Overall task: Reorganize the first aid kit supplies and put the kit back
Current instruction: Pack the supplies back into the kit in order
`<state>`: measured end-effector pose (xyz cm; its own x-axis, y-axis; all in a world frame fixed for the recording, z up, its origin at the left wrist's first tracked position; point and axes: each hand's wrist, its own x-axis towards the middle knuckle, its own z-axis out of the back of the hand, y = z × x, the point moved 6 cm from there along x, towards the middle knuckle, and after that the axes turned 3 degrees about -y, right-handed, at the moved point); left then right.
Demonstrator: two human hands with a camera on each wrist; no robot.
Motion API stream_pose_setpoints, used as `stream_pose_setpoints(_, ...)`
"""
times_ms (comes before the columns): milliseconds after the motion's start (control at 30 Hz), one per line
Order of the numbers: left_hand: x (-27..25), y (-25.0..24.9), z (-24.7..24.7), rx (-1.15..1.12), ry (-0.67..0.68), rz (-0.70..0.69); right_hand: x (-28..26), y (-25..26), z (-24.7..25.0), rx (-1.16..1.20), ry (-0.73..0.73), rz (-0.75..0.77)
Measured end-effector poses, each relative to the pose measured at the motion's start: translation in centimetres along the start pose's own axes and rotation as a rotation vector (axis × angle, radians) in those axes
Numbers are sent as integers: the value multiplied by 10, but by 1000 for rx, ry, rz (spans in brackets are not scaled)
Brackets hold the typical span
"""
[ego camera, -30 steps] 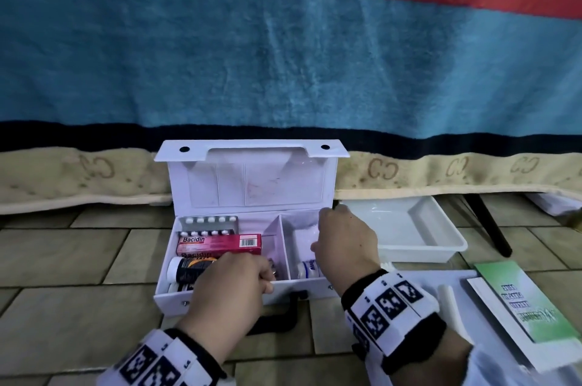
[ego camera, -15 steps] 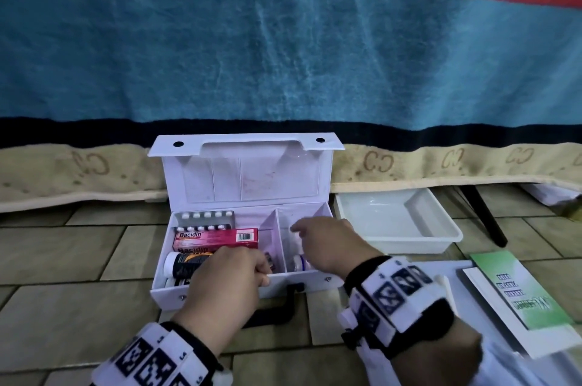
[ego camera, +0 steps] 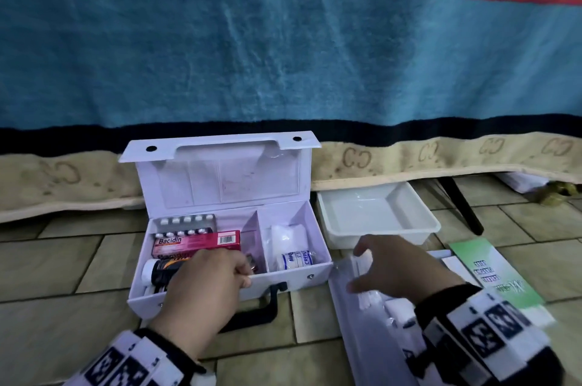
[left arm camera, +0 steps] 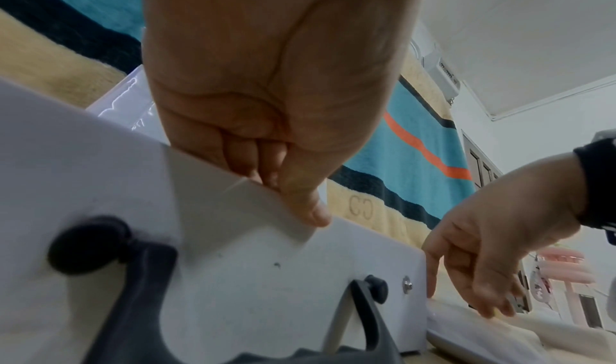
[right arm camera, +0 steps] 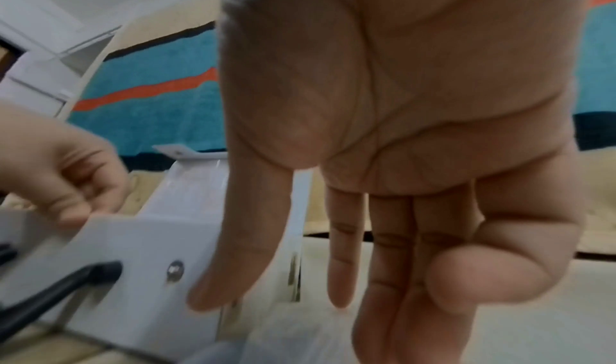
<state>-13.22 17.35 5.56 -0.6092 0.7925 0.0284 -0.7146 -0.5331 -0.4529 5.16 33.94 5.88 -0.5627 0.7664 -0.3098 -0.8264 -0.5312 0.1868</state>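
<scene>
The white first aid kit [ego camera: 299, 277] lies open on the tiled floor, its lid [ego camera: 220, 177] upright. The left compartment holds blister packs [ego camera: 185, 221], a pink Bacidin box [ego camera: 195, 242] and a dark bottle [ego camera: 160, 269]. A gauze pack [ego camera: 288, 236] and a crepe bandage roll [ego camera: 296, 259] lie in the right compartment. My left hand [ego camera: 214, 278] grips the kit's front wall [left arm camera: 233, 251], thumb outside and fingers inside. To the right of the kit, my right hand [ego camera: 387, 269] hovers open with straight fingers [right arm camera: 383, 264] and holds nothing.
An empty white tray [ego camera: 378, 212] stands behind my right hand. Beneath that hand lies a flat white tray [ego camera: 349, 316] with cotton swabs [ego camera: 367, 299], and a green leaflet [ego camera: 494, 272] lies further right. The kit's black handle [ego camera: 261, 310] rests on the floor. A striped blanket [ego camera: 283, 54] hangs behind.
My right hand has come out of the kit's right compartment and moved right over the flat white tray, uncovering the gauze and bandage roll. The left hand has kept its grip.
</scene>
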Motion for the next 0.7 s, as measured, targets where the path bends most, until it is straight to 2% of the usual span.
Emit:
stream_pose_setpoints(133, 0, 1, -2, -13, 6, 3, 3, -3, -7, 41, -1, 6)
stream_pose_setpoints(200, 0, 1, -1, -16, -5, 2, 3, -14, 9, 96, -24, -2)
stream_pose_setpoints(300, 0, 2, -2, -25, -14, 11, -5, -42, 49, 164, -157, -48)
stream_pose_setpoints(400, -1, 3, -3, -18, -7, 20, -18, -65, 67, 128, -215, -87)
stream_pose_setpoints(467, 0, 2, -3, -14, -7, 17, -23, -68, 58, 15, -139, -64)
stream_pose_setpoints(567, -1, 0, -2, -9, -11, 13, -33, -58, 26, -89, 33, 86)
stream_pose_setpoints(700, -2, -1, -2, -7, -16, 5, -42, -45, -4, -219, 57, 207)
